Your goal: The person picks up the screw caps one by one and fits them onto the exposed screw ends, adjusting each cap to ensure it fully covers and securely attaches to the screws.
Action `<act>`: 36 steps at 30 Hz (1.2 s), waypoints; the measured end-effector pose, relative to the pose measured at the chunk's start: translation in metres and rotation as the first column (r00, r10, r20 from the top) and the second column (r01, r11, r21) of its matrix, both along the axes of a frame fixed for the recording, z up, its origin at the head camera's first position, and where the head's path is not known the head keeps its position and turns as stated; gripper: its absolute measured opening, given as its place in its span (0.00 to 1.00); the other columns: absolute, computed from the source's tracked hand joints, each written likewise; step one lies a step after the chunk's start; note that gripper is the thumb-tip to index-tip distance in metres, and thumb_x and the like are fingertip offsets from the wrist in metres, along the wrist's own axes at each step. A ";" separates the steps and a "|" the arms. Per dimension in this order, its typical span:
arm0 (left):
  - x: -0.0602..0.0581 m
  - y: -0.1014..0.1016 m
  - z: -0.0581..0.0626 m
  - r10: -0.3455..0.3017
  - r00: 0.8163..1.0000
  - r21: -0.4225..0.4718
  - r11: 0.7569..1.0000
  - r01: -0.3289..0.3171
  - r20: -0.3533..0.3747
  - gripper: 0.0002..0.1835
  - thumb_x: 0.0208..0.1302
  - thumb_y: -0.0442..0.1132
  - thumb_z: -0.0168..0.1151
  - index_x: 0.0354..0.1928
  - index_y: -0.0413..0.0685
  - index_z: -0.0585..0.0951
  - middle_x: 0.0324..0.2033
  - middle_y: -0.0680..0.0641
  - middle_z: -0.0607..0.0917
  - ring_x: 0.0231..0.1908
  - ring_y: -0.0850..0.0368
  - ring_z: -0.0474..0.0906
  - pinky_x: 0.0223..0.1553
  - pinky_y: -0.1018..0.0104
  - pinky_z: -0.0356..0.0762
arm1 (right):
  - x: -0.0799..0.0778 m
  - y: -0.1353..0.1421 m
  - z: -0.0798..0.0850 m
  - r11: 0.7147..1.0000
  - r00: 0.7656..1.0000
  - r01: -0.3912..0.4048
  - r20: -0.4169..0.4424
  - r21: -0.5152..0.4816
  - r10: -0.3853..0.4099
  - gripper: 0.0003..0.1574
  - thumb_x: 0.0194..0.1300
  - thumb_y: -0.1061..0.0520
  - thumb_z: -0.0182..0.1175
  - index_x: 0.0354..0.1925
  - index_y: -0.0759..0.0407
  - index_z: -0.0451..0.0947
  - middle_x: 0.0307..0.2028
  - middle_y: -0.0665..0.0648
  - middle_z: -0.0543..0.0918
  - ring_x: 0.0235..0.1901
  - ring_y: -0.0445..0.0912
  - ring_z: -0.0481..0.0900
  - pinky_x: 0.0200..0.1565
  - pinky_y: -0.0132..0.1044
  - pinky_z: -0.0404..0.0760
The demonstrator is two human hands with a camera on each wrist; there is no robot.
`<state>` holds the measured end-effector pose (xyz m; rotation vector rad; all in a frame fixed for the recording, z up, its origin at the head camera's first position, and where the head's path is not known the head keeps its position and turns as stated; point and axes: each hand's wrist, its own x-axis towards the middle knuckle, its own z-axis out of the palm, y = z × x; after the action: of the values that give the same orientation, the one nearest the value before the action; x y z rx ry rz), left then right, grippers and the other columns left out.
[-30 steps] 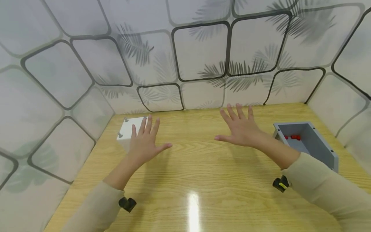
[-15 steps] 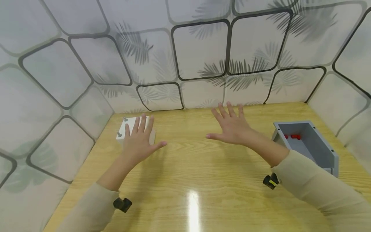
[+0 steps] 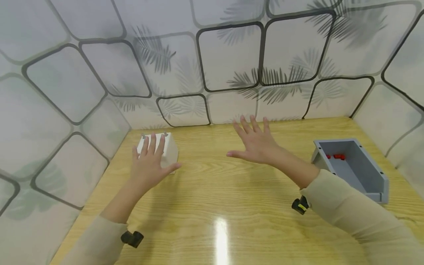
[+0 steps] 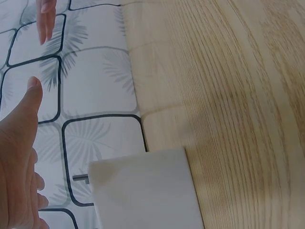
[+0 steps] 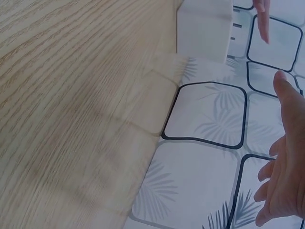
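Note:
My left hand hovers palm down with its fingers spread, in front of a white block with grey pegs on its top. It holds nothing and hides part of the block in the head view. The left wrist view shows the block apart from the hand, one peg jutting from it. Near the middle of the table, my right hand is also raised, fingers spread, with nothing in it. To its right stands a grey bin holding small red pieces; the right forearm covers part of the bin's near left side.
The wooden table meets a patterned cloth wall at the back and on both sides. A bright light reflection lies on the table's front middle. Each sleeve carries a small black wrist camera.
Both hands have drifted left, still spread. More of the white block's right side and more of the grey bin now show.

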<state>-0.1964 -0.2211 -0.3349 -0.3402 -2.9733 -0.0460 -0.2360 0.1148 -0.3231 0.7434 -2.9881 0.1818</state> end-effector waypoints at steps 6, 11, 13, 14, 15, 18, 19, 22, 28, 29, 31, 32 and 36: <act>0.000 -0.010 -0.004 0.014 1.000 0.007 1.000 -0.014 -0.013 0.56 0.56 0.73 0.50 0.75 0.45 0.43 0.72 0.33 0.42 0.72 0.35 0.35 0.65 0.27 0.34 | -0.001 -0.009 -0.001 1.000 1.000 -0.005 0.009 -0.024 0.005 0.63 0.57 0.19 0.42 0.75 0.49 0.31 0.74 0.61 0.35 0.72 0.61 0.29 0.66 0.66 0.24; -0.001 -0.016 -0.001 0.026 1.000 -0.008 1.000 -0.026 -0.018 0.56 0.57 0.73 0.48 0.74 0.45 0.43 0.72 0.32 0.43 0.72 0.35 0.37 0.65 0.27 0.35 | -0.003 -0.015 0.000 1.000 1.000 -0.008 -0.003 -0.024 0.008 0.63 0.57 0.19 0.41 0.75 0.49 0.31 0.74 0.61 0.37 0.72 0.60 0.31 0.67 0.66 0.27; -0.002 -0.018 0.001 0.030 0.999 -0.014 0.999 -0.030 -0.020 0.56 0.57 0.73 0.48 0.74 0.44 0.43 0.72 0.32 0.44 0.71 0.34 0.38 0.64 0.27 0.35 | -0.003 -0.018 0.001 1.000 1.000 -0.015 -0.013 -0.021 0.015 0.63 0.58 0.19 0.41 0.75 0.49 0.31 0.74 0.61 0.38 0.72 0.60 0.32 0.67 0.66 0.27; -0.003 -0.020 0.002 0.032 0.999 -0.018 0.999 -0.032 -0.020 0.56 0.57 0.73 0.47 0.74 0.43 0.43 0.72 0.32 0.44 0.71 0.33 0.39 0.64 0.27 0.36 | -0.003 -0.020 0.001 1.000 1.000 -0.019 -0.018 -0.019 0.019 0.63 0.58 0.19 0.41 0.75 0.49 0.31 0.74 0.61 0.38 0.73 0.60 0.32 0.67 0.66 0.28; -0.003 -0.021 0.003 0.033 0.999 -0.016 0.999 -0.034 -0.019 0.56 0.57 0.74 0.47 0.74 0.43 0.44 0.72 0.32 0.44 0.71 0.34 0.38 0.65 0.27 0.35 | -0.003 -0.021 0.002 1.000 1.000 -0.021 -0.021 -0.017 0.021 0.63 0.58 0.19 0.41 0.75 0.49 0.31 0.74 0.61 0.38 0.73 0.60 0.32 0.67 0.66 0.28; -0.005 -0.024 0.004 0.026 0.999 -0.006 1.000 -0.026 -0.023 0.56 0.57 0.74 0.47 0.74 0.43 0.44 0.72 0.33 0.44 0.71 0.34 0.39 0.65 0.27 0.35 | -0.004 -0.026 0.003 0.999 0.999 -0.030 -0.018 -0.024 0.029 0.62 0.58 0.20 0.42 0.75 0.49 0.32 0.74 0.61 0.39 0.73 0.60 0.32 0.67 0.66 0.28; -0.005 -0.026 0.004 0.022 0.999 -0.002 1.000 -0.022 -0.027 0.56 0.56 0.74 0.47 0.74 0.43 0.44 0.72 0.33 0.44 0.71 0.34 0.40 0.65 0.27 0.36 | -0.004 -0.028 0.004 0.999 0.999 -0.032 -0.014 -0.024 0.032 0.62 0.58 0.20 0.42 0.75 0.49 0.32 0.74 0.61 0.39 0.73 0.60 0.32 0.67 0.66 0.27; -0.007 -0.030 0.002 0.014 0.998 -0.004 1.000 -0.015 -0.059 0.55 0.56 0.73 0.49 0.74 0.43 0.46 0.72 0.33 0.46 0.71 0.34 0.43 0.65 0.28 0.38 | -0.005 -0.034 0.004 0.999 0.999 -0.041 0.000 -0.028 0.041 0.62 0.58 0.20 0.42 0.75 0.49 0.32 0.74 0.61 0.38 0.72 0.60 0.32 0.66 0.67 0.25; -0.010 -0.040 -0.002 0.032 0.996 0.025 0.999 -0.030 -0.086 0.55 0.57 0.72 0.51 0.74 0.41 0.47 0.71 0.32 0.49 0.70 0.35 0.46 0.64 0.27 0.40 | -0.007 -0.044 0.003 0.999 0.999 -0.050 0.006 -0.015 0.050 0.62 0.58 0.19 0.41 0.75 0.49 0.31 0.74 0.60 0.37 0.72 0.61 0.33 0.66 0.68 0.26; -0.010 -0.041 -0.002 0.037 0.996 0.029 0.999 -0.034 -0.082 0.55 0.57 0.72 0.50 0.74 0.41 0.46 0.71 0.32 0.49 0.70 0.34 0.45 0.64 0.27 0.40 | -0.007 -0.046 0.003 0.999 0.999 -0.052 0.008 -0.010 0.052 0.62 0.58 0.19 0.41 0.75 0.48 0.30 0.74 0.60 0.37 0.72 0.61 0.33 0.66 0.68 0.26; -0.010 -0.043 -0.003 0.045 0.996 0.034 0.999 -0.042 -0.074 0.56 0.56 0.73 0.49 0.74 0.41 0.46 0.71 0.32 0.48 0.70 0.34 0.44 0.64 0.27 0.39 | -0.007 -0.050 0.003 0.998 0.998 -0.055 0.016 -0.005 0.055 0.62 0.58 0.19 0.40 0.75 0.48 0.30 0.74 0.60 0.37 0.72 0.60 0.32 0.66 0.67 0.26; -0.011 -0.045 -0.003 0.047 0.996 0.035 0.998 -0.045 -0.069 0.56 0.56 0.73 0.49 0.74 0.41 0.46 0.72 0.32 0.48 0.70 0.34 0.44 0.64 0.27 0.38 | -0.007 -0.052 0.003 0.998 0.998 -0.058 0.020 -0.004 0.058 0.62 0.58 0.19 0.40 0.75 0.48 0.30 0.74 0.60 0.37 0.72 0.61 0.32 0.66 0.67 0.25; -0.012 -0.047 -0.003 0.054 0.997 0.035 0.998 -0.052 -0.057 0.56 0.56 0.74 0.48 0.74 0.41 0.47 0.72 0.31 0.46 0.71 0.34 0.43 0.64 0.27 0.39 | -0.007 -0.060 0.002 0.998 0.997 -0.065 0.032 -0.002 0.065 0.62 0.58 0.19 0.39 0.75 0.49 0.30 0.75 0.60 0.37 0.72 0.60 0.32 0.66 0.67 0.25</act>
<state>-0.2087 -0.2684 -0.3379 -0.2539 -2.9186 -0.0785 -0.2428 0.0550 -0.3209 0.8466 -2.9960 0.1998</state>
